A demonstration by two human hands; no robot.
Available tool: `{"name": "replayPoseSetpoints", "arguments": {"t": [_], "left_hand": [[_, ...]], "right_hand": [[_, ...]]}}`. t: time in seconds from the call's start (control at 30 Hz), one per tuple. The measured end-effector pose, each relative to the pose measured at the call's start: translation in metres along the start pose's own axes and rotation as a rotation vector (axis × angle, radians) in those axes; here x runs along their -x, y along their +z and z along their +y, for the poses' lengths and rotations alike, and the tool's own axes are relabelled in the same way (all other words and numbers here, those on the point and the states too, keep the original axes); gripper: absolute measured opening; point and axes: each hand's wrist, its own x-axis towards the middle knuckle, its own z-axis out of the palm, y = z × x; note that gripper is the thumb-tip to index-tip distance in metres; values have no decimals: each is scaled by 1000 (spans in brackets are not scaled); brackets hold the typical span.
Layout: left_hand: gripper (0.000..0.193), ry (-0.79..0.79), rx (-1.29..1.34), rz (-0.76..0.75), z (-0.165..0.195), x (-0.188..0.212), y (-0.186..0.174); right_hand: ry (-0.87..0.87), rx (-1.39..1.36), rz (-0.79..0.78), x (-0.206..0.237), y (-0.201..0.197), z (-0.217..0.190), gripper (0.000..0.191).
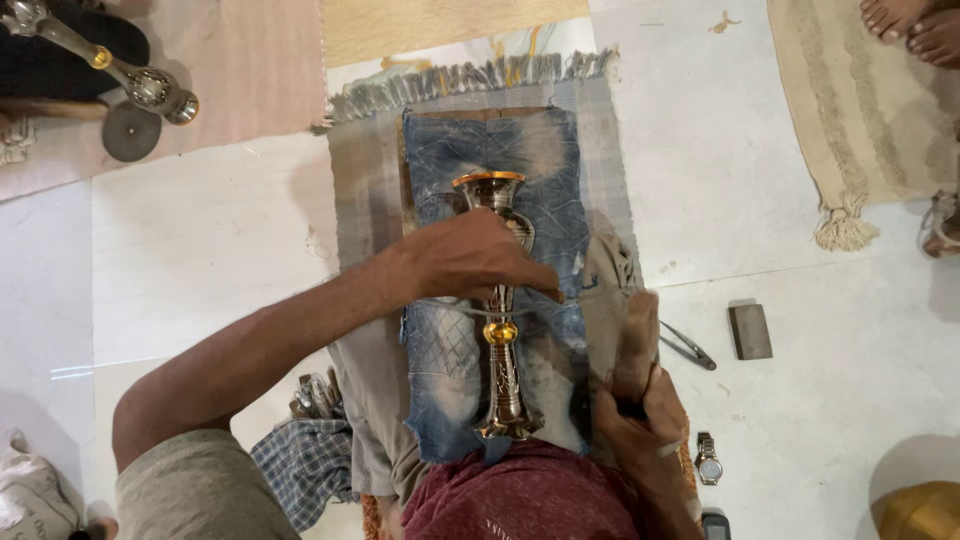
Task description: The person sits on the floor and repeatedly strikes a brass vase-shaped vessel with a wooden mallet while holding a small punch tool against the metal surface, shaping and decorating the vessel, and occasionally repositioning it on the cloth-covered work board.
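**Brass vase being worked on a denim pad, left hand steadying, right hand lifting a mallet**

Brass vase (500, 310) is lying on its side on a piece of blue denim cloth (490, 200), mouth pointing away from the person, flared foot close to their lap. The denim is sitting on a grey fringed mat (600, 130) on the pale floor (200, 250).

Left hand (480, 260) is reaching across and pressing down on the upper body of the vase, fingers curled over it and closed on the metal, pinning it in place. Right hand (640, 420) is wrapping tightly around the handle of a wooden mallet (632, 345), which is blurring, head up beside the vase and apart from it.

Looks like the hammering or chasing stage, with the vase being braced for a strike. Judging from the pose, the next blow is calling for the left hand to be keeping the vase from rolling on the soft cloth, and the mallet landing clear of those fingers.

Pliers (688, 346) and a small grey block (750, 331) are lying on the floor just right of the mat. A wristwatch (708, 460) is resting near the right elbow. Another similar vase (120, 70) is showing at top left, and someone else's bare feet (915, 25) are showing at top right on a beige rug (850, 120).
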Motion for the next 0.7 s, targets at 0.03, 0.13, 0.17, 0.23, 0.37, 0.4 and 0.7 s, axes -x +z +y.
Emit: {"name": "replayPoseSetpoints", "arguments": {"t": [0.03,0.13,0.17,0.23,0.37,0.4,0.7], "left_hand": [[43,-1,-35,-17,0,1,1],[38,9,19,90,-1,5,7],[40,8,26,133,0,7,10],[43,-2,30,232,2,12,15],[39,-131,-10,280,8,22,22],[38,-145,-21,322,11,24,23],[35,-268,55,805,31,40,53]], "right_hand": [[12,14,3,-3,5,0,57],[-280,-89,135,-15,14,0,59],[-251,-62,141,-19,15,0,54],[-211,-10,148,-23,13,-1,50],[-220,-270,17,-32,10,4,66],[-193,-325,-48,-33,5,6,66],[-217,-229,-342,-105,-51,-17,67]]}}
